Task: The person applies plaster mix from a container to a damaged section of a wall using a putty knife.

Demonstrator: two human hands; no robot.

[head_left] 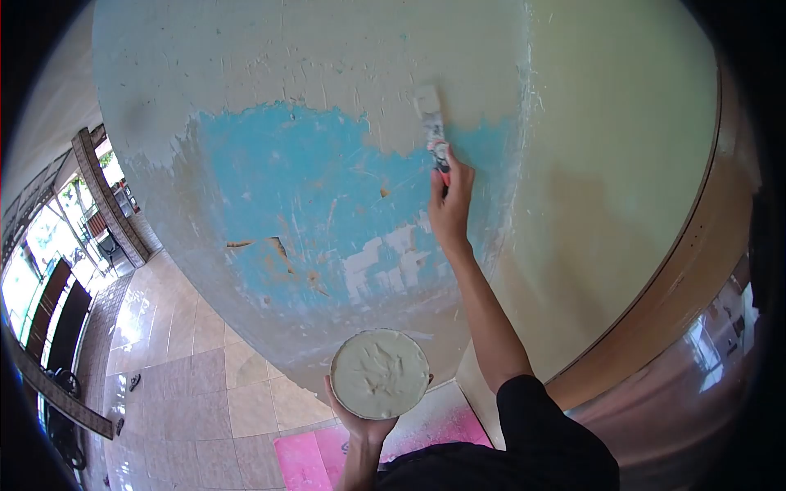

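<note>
My right hand [452,196] is closed around the handle of a putty knife [432,123], whose blade points up and lies at the grey-coated part of the wall [327,49], or just in front of it. Below the blade spreads a bare blue patch [286,180] with chips and white smears. Low in the view, my left hand [362,424] holds a round tub [380,375] of pale putty from underneath; its fingers wrap the tub's side. The putty's surface is uneven.
A pale green wall [622,164] meets the patched wall at a corner on the right. Tiled floor [188,385] stretches at the lower left. A pink board [307,458] lies below the tub. A pillar [110,200] and dark benches [53,315] stand far left.
</note>
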